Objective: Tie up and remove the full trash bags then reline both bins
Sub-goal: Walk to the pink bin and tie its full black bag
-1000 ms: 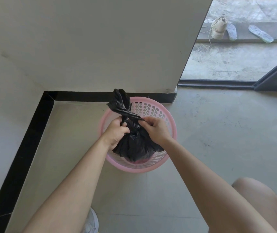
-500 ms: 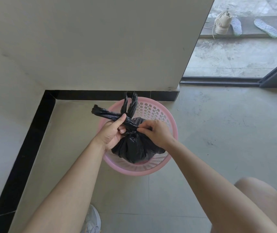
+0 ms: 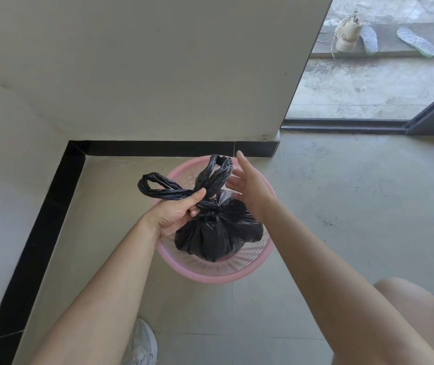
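**Knotted black bag in one pink bin, in a tiled corner**

The floor [image 3: 342, 206] is pale grey-beige tile, scuffed in places. A plain off-white wall [image 3: 158, 75] forms a corner, with a black skirting strip [image 3: 158, 148] along its foot. To the right, a dark sliding-door track [image 3: 342, 126] opens onto stained concrete outside.

One bin is in view: a pink perforated plastic basket [image 3: 210, 276] standing on the tiles near the corner. One black trash bag [image 3: 218, 233] sits in its mouth, gathered to a knot at the top. Two twisted handle loops rise from the knot, one lying out to the left [image 3: 158, 189] and one standing upright [image 3: 215, 175].

The left hand [image 3: 177, 216] grips the left loop's base beside the knot, thumb over it and fingers curled beneath. The right hand [image 3: 250, 188] is spread with straight fingers, holding nothing, just beside the upright loop.

Outside lie one beige laced shoe [image 3: 347, 35] and two pale insoles [image 3: 368, 39] [image 3: 417, 42]. One white sneaker [image 3: 142, 343] and one bare knee [image 3: 416, 312] show at the bottom edge.
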A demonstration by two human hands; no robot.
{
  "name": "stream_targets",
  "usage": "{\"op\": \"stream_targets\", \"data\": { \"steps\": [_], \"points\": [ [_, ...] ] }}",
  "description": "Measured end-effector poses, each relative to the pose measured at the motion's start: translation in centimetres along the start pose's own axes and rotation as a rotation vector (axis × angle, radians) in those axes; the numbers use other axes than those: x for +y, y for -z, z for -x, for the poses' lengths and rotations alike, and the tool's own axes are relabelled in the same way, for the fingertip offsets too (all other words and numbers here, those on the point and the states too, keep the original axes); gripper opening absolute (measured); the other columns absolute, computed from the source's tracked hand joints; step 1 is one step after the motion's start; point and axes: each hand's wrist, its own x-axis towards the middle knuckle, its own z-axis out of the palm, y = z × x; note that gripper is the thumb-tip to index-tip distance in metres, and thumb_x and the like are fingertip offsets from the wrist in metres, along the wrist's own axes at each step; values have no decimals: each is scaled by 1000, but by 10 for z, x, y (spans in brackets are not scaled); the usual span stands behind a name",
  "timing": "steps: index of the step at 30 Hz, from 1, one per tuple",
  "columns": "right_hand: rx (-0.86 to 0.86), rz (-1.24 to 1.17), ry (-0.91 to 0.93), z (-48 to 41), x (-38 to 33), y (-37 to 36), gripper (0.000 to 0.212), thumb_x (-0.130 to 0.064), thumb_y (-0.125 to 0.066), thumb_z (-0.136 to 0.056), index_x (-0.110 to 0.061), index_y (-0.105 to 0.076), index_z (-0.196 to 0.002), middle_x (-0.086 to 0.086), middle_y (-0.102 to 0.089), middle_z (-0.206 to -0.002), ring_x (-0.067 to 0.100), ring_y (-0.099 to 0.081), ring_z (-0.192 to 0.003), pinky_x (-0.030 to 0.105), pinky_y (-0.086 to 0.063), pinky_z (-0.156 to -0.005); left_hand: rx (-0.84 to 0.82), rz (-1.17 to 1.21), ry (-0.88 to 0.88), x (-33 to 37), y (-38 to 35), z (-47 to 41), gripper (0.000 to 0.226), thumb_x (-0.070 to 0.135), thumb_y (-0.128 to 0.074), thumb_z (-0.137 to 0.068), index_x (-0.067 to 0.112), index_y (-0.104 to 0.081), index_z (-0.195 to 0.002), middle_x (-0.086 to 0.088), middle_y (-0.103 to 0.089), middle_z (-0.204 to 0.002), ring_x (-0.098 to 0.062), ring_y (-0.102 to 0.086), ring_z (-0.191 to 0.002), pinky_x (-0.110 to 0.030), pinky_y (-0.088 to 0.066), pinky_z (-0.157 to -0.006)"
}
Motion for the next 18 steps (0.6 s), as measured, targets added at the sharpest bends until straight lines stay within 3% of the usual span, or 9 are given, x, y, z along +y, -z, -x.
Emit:
{"op": "stream_targets", "data": {
  "steps": [2, 4, 6, 8, 11, 15, 18],
  "points": [
    [-175, -227, -22, 6, -6, -4, 69, -65, -58, -88, -10, -59, -131, 3, -72, -115, 17, -67, -111, 36, -48, -101, -34, 2, -5, 1, -4, 2, 47, 27, -60, -93, -8, -55, -125, -4, -35, -71, -9, -34, -54, -15, -43, -62],
    [-233, -430, -1, 14, -14, -11, 44, -45, -61, -95, -5, -63, -112, 5, -72, -98, 19, -71, -94, 40, -48, -103, -58, 10, -2, 3, -7, 4, 33, 26, -61, -93, 0, -59, -113, -5, -34, -74, -10, -34, -56, -16, -41, -60],
    [-154, -623, 14, 15, -21, -17, 19, -25, -64, -96, -7, -59, -93, 3, -60, -72, 15, -66, -65, 38, -54, -95, -59, 17, 19, 5, -11, 7, 25, 30, -59, -93, 7, -57, -101, 0, -36, -67, -11, -36, -58, -19, -40, -63],
    [-58, -769, 3, 13, -23, -17, 18, -17, -62, -97, -10, -50, -86, -4, -39, -55, 8, -45, -45, 31, -57, -78, -60, 46, 45, 3, -12, 8, 29, 37, -53, -97, 11, -57, -110, 2, -44, -67, -11, -44, -61, -22, -42, -69],
    [-22, -895, 19, 14, -19, -9, 13, -18, -53, -102, -11, -50, -91, -7, -22, -58, 6, -28, -39, 26, -51, -61, -19, 146, 58, 1, -11, 7, 36, 43, -44, -99, 19, -61, -119, -1, -61, -79, -13, -56, -72, -30, -43, -79],
    [-108, -961, 15, 33, -4, -4, 6, -12, -47, -101, -7, -52, -100, -6, -14, -62, 7, -18, -41, 23, -44, -49, 7, 244, 65, 1, -14, 8, 38, 45, -33, -103, 21, -52, -80, -7, -65, -84, -18, -61, -77, -36, -43, -84],
    [-76, -966, -18, 41, 4, -1, 10, -8, -51, -97, -11, -50, -88, -6, -15, -57, 7, -16, -38, 21, -34, -40, 58, 301, 108, -1, -19, 4, 44, 44, -32, -105, 22, -41, -68, -10, -66, -77, -22, -61, -76, -38, -43, -87]
  ]
}}
